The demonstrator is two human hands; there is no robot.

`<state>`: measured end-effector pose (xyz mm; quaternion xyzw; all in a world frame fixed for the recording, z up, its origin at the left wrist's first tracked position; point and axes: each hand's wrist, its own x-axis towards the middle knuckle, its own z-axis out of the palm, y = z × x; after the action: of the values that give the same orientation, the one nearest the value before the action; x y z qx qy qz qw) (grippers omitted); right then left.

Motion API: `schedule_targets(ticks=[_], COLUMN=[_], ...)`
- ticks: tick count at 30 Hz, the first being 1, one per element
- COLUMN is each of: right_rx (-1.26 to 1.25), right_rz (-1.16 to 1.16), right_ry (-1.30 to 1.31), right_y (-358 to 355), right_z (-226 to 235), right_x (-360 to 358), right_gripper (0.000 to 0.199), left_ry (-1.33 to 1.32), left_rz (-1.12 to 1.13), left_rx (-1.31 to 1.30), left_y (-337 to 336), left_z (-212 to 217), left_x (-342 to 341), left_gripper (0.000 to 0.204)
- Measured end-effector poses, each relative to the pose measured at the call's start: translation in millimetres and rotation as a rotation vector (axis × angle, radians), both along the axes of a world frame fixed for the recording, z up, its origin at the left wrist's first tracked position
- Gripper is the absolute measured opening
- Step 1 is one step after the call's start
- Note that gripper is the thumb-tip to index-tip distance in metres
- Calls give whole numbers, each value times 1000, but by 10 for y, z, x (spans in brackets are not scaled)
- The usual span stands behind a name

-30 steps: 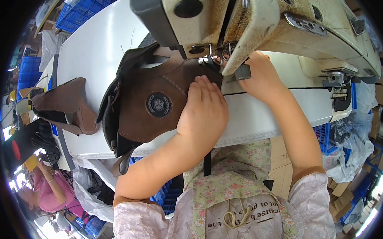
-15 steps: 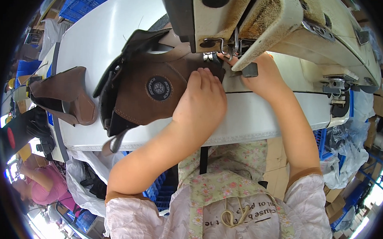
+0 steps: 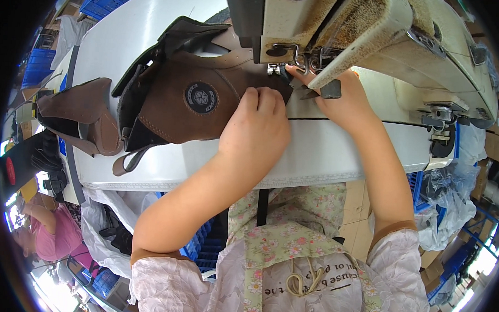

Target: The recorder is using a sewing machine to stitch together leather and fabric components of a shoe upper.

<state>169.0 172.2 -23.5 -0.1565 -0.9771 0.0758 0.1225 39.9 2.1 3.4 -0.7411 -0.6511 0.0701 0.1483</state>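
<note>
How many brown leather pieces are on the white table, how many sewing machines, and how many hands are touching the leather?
Brown leather pieces: 2, the big one with a round badge and a smaller one at the table's left end
Sewing machines: 1
Hands on the leather: 2, left hand and right hand
Total: 5

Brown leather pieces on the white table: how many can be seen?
2. One leather piece lies under the sewing machine, pressed by the left hand with the right hand at its edge. The other lies at the table's left end. More may be hidden.
</note>
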Motion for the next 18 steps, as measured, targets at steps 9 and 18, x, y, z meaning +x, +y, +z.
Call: schedule_targets(ticks=[9,18], right_rx=[-92,-122], right_rz=[-54,10], right_ry=[41,187], right_y=[-3,-48], right_z=[-62,-80], right_x=[-2,-12], right_gripper=[19,60], left_ry=[-20,-15], left_rz=[20,23], left_rx=[36,150], left_y=[-50,-84], left_z=[-33,-82], left_x=[-75,-151], left_gripper=[35,32])
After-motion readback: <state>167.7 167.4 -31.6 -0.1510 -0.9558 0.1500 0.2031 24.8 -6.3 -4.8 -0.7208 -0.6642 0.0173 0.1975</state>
